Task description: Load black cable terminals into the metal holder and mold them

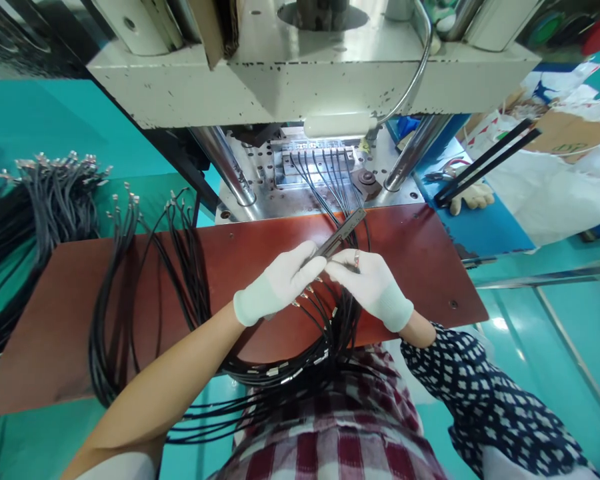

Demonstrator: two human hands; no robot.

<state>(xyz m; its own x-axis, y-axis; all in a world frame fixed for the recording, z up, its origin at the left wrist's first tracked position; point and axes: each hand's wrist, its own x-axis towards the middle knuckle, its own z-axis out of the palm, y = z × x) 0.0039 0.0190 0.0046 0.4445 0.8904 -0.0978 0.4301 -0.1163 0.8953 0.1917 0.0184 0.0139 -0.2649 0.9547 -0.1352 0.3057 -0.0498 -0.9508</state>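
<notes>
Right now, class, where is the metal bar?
In the head view, the metal bar is just right of centre, slanting up and right over the red board from the left hand's grip, with the right hand close beside it.

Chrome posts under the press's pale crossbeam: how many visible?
2: a left post and a right post, either side of the metal fixture, both standing on the perforated plate. Others farther back may be hidden by the crossbeam.
</notes>
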